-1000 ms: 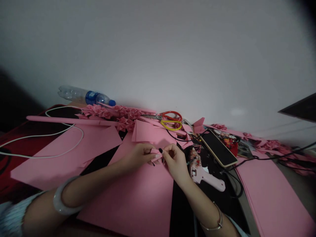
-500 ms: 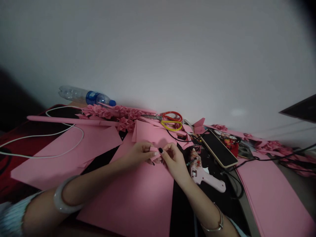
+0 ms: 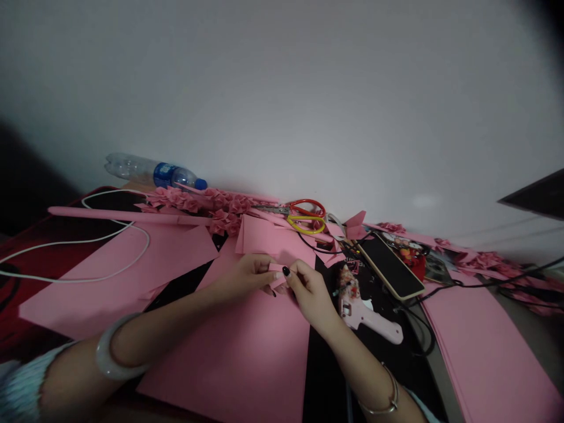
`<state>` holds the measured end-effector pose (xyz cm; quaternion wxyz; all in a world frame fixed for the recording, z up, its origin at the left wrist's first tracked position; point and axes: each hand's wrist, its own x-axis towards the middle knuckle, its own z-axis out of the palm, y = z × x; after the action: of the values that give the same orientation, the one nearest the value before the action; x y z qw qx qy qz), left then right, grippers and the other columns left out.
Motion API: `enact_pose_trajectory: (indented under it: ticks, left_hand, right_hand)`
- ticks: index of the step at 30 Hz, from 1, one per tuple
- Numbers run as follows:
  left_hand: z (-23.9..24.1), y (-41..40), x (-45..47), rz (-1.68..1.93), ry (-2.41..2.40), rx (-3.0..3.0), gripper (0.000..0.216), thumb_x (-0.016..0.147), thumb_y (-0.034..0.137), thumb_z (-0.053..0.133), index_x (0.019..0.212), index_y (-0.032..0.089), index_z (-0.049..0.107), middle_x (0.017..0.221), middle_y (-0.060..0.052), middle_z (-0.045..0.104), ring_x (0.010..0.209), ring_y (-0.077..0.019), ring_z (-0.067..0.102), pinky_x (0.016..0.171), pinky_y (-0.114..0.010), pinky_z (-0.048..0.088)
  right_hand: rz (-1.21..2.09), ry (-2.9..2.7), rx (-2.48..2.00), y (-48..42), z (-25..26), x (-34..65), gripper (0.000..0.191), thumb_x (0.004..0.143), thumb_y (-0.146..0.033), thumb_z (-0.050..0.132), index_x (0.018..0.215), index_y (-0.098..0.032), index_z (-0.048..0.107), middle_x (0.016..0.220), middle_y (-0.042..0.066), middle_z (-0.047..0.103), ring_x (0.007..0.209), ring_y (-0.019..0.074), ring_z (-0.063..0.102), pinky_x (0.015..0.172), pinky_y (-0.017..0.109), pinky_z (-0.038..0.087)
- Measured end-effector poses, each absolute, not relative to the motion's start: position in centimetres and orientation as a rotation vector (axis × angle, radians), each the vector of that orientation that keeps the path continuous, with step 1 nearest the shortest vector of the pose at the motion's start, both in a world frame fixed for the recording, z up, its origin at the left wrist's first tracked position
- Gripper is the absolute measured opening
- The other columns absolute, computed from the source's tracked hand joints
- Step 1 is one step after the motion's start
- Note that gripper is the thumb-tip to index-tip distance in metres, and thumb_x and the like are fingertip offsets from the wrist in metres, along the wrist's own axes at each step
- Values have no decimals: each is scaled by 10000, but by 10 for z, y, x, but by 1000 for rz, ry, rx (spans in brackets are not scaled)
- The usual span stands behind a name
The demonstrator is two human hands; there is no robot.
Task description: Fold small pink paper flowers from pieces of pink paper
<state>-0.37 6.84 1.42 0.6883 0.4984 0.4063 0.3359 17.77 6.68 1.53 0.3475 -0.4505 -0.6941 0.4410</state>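
A small folded piece of pink paper (image 3: 277,275) is pinched between both hands above a large pink sheet (image 3: 238,358). My left hand (image 3: 253,274) grips its left side, thumb on top. My right hand (image 3: 307,286) closes on the right edge, the dark-nailed thumb pressing near the top corner. Some fingertips are hidden behind the paper. To the right of my right hand lies a pale pink glue gun (image 3: 370,320) with a patterned, messy front end. Just beyond the hands is a stack of smaller pink paper pieces (image 3: 268,235).
Scissors (image 3: 306,224) with red and yellow handles lie at the back among pink paper flowers (image 3: 224,202). A plastic bottle (image 3: 141,169) rests by the wall. A phone (image 3: 390,264), black cables and stacked pink sheets (image 3: 489,335) are on the right; a white cable (image 3: 66,242) loops at left.
The right hand's fingers have shifted slightly around the paper's right edge, curling in more. Both hands still hold the small paper in nearly the same spot; everything else stays put.
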Motion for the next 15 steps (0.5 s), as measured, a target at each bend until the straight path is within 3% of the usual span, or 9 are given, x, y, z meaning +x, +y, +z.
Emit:
enact_pose_trajectory:
  ticks: [9, 15]
  left_hand:
    - [21, 67, -2, 763, 910, 1110, 265, 825, 428, 689, 826, 170, 629, 828, -15, 707, 788, -171, 704, 756, -286, 560]
    - [15, 65, 0, 691, 953, 1235, 276, 856, 424, 636, 745, 181, 569, 693, -11, 695, 668, -159, 701, 658, -271, 552]
  right_hand:
    - [1113, -1646, -1194, 67, 7, 178, 279, 967, -354, 455, 717, -231, 449, 634, -34, 476, 574, 138, 448, 533, 244, 351]
    - [1082, -1518, -1236, 68, 10, 178, 201, 918, -388, 554, 802, -230, 510, 635, -44, 485, 536, 134, 447, 508, 251, 366]
